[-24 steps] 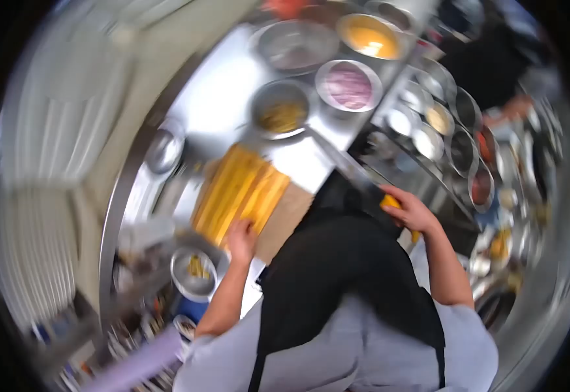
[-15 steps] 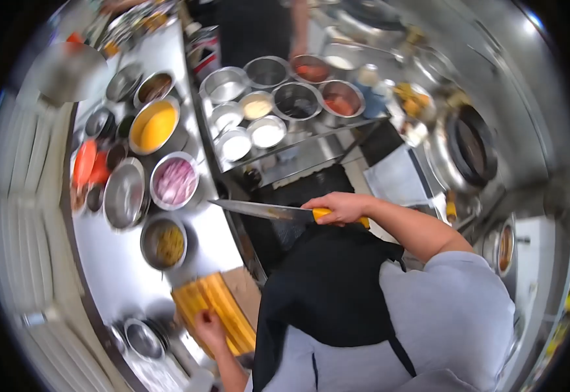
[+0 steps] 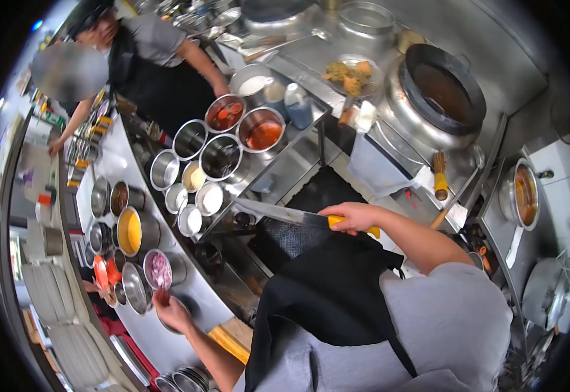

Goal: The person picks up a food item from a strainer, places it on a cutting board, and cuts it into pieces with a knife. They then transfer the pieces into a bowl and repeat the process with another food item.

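My right hand (image 3: 355, 219) is closed round the yellow handle of a large kitchen knife (image 3: 282, 212). Its long blade points left, above the floor mat. On the left, my left hand (image 3: 171, 311) is at the near rim of a steel pot of sliced red onion (image 3: 161, 269). Its fingers are drawn together, and what they hold, if anything, is hidden. Another steel pot (image 3: 179, 325) is mostly covered by that hand and forearm. Close to my apron, part of a yellow cutting board (image 3: 227, 343) shows on the steel counter.
A pot of yellow liquid (image 3: 130, 231) and an empty steel bowl (image 3: 136, 287) are by the onions. Several sauce pots crowd a steel cart, including a red one (image 3: 263, 134). A co-worker (image 3: 161, 72) stands behind it. A large wok (image 3: 445, 88) is at right.
My left hand has left the cutting board and reached forward to the onion pot. The knife remains in my right hand. The view has turned right, and the co-worker shows more fully.
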A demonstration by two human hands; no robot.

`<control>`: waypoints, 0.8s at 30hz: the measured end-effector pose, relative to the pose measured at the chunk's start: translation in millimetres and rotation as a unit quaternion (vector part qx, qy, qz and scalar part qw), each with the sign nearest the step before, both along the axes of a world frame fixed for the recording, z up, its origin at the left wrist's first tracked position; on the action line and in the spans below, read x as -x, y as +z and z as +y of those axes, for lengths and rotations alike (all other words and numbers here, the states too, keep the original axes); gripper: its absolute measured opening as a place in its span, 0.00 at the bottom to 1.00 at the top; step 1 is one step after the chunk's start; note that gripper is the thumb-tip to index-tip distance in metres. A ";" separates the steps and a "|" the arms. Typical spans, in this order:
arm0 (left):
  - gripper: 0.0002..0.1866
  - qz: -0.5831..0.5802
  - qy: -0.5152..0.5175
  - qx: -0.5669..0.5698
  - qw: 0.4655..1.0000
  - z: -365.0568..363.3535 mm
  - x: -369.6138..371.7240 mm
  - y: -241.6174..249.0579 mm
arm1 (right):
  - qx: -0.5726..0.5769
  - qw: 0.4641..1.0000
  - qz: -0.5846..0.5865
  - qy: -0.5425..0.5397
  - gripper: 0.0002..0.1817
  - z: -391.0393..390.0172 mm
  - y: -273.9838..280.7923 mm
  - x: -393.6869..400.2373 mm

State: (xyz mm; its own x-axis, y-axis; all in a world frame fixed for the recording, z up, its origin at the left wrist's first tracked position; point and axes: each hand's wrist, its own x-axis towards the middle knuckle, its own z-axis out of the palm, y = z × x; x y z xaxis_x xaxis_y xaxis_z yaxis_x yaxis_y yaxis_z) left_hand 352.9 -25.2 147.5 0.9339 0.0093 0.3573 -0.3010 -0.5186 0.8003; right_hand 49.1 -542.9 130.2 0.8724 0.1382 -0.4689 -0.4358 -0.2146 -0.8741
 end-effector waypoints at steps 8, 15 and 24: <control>0.28 -0.024 -0.416 -0.090 0.905 -427.3 54.8 44.8 | -0.075 0.945 -0.039 -0.315 0.31 -157.6 -8.3 194.9; 0.30 0.073 -0.554 -0.196 0.806 -709.8 97.7 -8.4 | -0.084 0.837 -0.040 -0.539 0.31 -167.0 -27.6 296.7; 0.49 0.168 -0.403 -0.308 0.845 -938.0 79.2 -171.2 | -0.162 0.724 0.031 -0.669 0.30 -76.9 -43.6 347.5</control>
